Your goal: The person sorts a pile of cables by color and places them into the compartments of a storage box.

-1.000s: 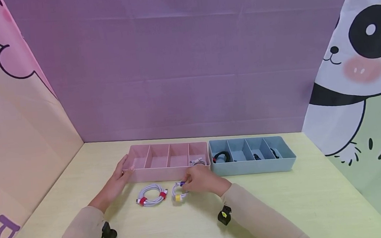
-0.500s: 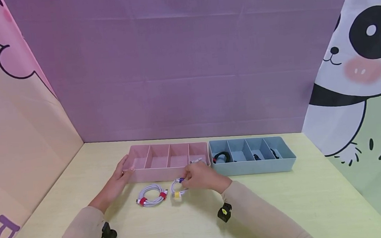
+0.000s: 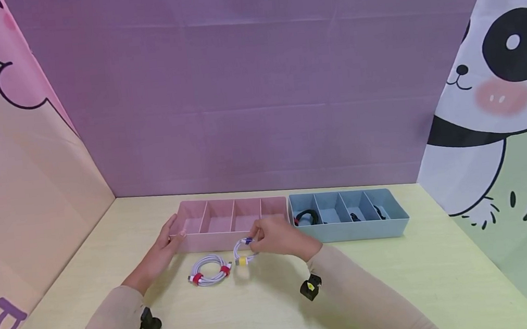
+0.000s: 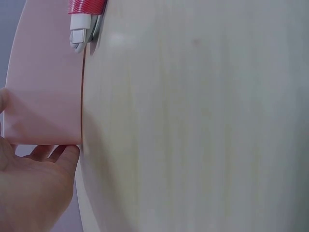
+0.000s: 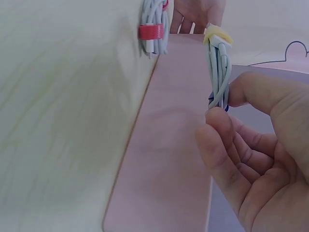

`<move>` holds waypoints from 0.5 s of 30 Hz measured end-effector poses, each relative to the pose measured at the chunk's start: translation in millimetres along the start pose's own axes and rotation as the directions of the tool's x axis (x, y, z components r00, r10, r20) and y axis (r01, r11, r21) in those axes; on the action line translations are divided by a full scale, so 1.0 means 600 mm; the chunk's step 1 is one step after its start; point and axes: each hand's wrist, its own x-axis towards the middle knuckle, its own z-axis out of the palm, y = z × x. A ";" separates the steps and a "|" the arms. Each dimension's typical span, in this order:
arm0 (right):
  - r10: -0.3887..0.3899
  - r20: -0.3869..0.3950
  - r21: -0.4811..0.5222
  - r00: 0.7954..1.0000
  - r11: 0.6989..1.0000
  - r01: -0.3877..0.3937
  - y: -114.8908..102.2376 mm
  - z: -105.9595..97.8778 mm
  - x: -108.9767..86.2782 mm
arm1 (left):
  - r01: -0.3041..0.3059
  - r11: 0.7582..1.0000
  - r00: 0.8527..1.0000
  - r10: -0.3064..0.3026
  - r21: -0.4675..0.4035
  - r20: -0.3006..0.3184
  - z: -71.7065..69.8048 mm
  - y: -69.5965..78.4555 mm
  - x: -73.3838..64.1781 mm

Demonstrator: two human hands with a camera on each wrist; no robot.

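My right hand [image 3: 281, 238] pinches a small coiled white charging cable [image 3: 244, 255] by its blue tie; the same cable [image 5: 219, 67] shows a yellow tie at its other end. It hangs just in front of the pink divided box [image 3: 228, 241], above the table. At that box's left end rests my left hand [image 3: 163, 244], its fingers against the end wall and the thumb at the rim. Between the hands, a larger coiled white cable [image 3: 198, 270] with red ties lies on the table. My right hand hides the pink box's rightmost compartment.
A blue divided box [image 3: 349, 231] stands right beside the pink one, with a coiled black cable [image 3: 314, 215] in its leftmost compartment and other dark items further right. A purple backdrop [image 3: 258, 107] rises behind the table [image 3: 239, 318].
My right hand has lifted the small white cable slightly off the table, towards the pink box. My left hand stays at the box's end.
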 end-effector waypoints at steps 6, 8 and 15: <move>0.005 -0.013 -0.031 1.000 1.000 -0.006 -0.009 -0.017 0.003 | 0.007 1.000 1.000 -0.007 0.007 0.004 -0.003 0.010 -0.003; 0.006 -0.018 -0.028 1.000 1.000 -0.007 -0.012 -0.023 0.002 | 0.007 1.000 1.000 -0.007 0.009 0.003 -0.005 0.014 -0.005; -0.019 -0.044 -0.015 0.999 1.000 0.018 -0.014 -0.037 0.004 | 0.012 1.000 1.000 -0.012 0.012 -0.010 -0.008 0.029 -0.013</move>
